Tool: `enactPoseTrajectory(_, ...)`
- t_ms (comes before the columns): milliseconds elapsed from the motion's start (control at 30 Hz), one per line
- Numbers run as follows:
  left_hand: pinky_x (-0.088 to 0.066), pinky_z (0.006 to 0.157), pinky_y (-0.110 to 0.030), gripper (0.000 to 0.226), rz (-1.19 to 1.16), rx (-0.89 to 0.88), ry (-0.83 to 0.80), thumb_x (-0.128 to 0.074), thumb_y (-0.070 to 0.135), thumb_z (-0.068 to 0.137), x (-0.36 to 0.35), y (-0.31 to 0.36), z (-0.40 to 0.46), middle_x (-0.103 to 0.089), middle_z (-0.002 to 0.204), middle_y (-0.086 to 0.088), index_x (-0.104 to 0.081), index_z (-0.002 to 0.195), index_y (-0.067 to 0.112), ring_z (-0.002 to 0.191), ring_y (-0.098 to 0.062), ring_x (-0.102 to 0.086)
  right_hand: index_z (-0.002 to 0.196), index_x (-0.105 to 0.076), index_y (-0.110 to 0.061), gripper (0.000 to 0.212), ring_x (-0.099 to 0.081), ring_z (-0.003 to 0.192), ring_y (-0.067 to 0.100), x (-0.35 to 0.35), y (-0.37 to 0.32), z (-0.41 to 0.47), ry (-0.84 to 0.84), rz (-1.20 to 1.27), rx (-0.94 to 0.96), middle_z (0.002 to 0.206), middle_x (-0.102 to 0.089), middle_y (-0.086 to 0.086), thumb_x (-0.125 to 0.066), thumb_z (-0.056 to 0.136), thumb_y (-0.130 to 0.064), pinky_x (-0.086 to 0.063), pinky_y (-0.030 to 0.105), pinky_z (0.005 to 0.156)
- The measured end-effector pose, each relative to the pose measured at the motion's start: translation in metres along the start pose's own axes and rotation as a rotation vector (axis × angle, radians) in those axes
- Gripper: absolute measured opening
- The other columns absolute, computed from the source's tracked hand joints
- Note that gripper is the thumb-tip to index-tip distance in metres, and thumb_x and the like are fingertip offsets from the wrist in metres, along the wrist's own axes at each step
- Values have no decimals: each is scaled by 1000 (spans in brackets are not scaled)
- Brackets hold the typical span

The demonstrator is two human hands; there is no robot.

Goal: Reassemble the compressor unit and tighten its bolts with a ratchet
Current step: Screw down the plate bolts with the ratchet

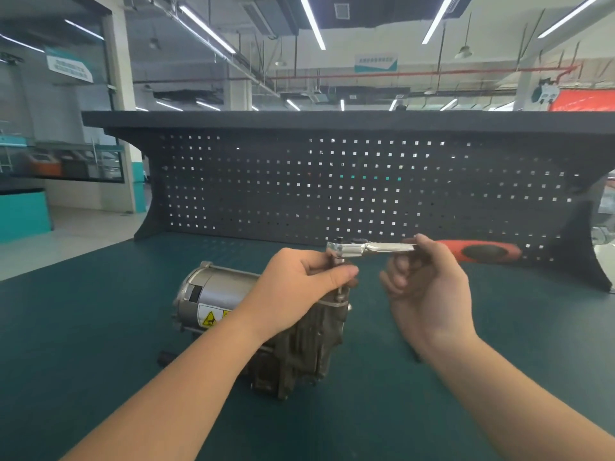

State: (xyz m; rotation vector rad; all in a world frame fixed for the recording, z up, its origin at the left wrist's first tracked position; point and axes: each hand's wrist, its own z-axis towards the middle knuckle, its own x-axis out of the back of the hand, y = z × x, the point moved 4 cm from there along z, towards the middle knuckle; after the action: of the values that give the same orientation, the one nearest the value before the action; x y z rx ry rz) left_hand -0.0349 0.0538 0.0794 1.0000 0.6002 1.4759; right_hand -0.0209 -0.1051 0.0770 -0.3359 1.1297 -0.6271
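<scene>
The compressor unit (219, 297) lies on the green bench mat, a silver motor can with a yellow warning label on the left and a dark cast housing (299, 354) on the right. A ratchet (376, 248) with a chrome shaft and an orange-black handle (482, 251) is held level above the housing's top. My left hand (299, 281) pinches the socket and extension under the ratchet head, over a bolt on the housing. My right hand (422, 277) curls round the ratchet's shaft near the handle.
A black pegboard backboard (332, 188) with a top shelf stands along the far edge of the bench. The green mat (100, 327) spreads to both sides of the compressor. The workshop floor lies beyond the bench on the left.
</scene>
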Motion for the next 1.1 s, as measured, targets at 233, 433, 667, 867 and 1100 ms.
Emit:
enactPoseTrajectory(233, -50, 70, -11, 25, -28, -58, 4, -75, 14, 81, -1, 4, -2, -76, 81, 12, -79, 75, 39, 79, 2, -70, 78, -61, -11, 25, -37, 46, 11, -38, -20, -51, -758, -1331, 1367, 51, -47, -6, -84, 73, -19, -31, 17, 48)
enactPoseTrajectory(433, -53, 77, -14, 11, -22, -46, 10, -70, 36, 76, 1, 5, -3, -78, 84, 5, -80, 80, 33, 86, -5, -72, 78, -56, -28, 14, -52, 45, 7, -9, -24, -23, -207, -677, 633, 54, -56, -7, -58, 87, -16, -42, 14, 50)
enactPoseTrajectory(667, -55, 73, -18, 6, -29, 3, 15, -73, 16, 84, -1, -1, -1, -78, 85, 2, -78, 86, 20, 85, -10, -73, 65, -56, -30, 27, -49, 43, 13, 1, -13, -9, -162, -331, 367, 51, -51, -4, -58, 92, -26, -40, 21, 47)
enactPoseTrajectory(867, -51, 68, -11, 24, -60, -2, -49, -66, 1, 88, -3, 2, -1, -76, 80, 8, -76, 81, 22, 78, 0, -70, 93, -58, -17, 10, -50, 50, 19, -25, -12, -51, -783, -1115, 1298, 63, -56, 2, -64, 91, -25, -41, 26, 49)
enactPoseTrajectory(1100, -53, 72, -15, 13, 15, 30, -19, -67, 16, 90, -1, 1, 1, -78, 86, 2, -77, 84, 22, 85, -8, -73, 70, -53, -17, 25, -52, 44, 12, -4, -12, -1, -52, -109, 38, 52, -54, -3, -52, 94, -12, -39, 26, 50)
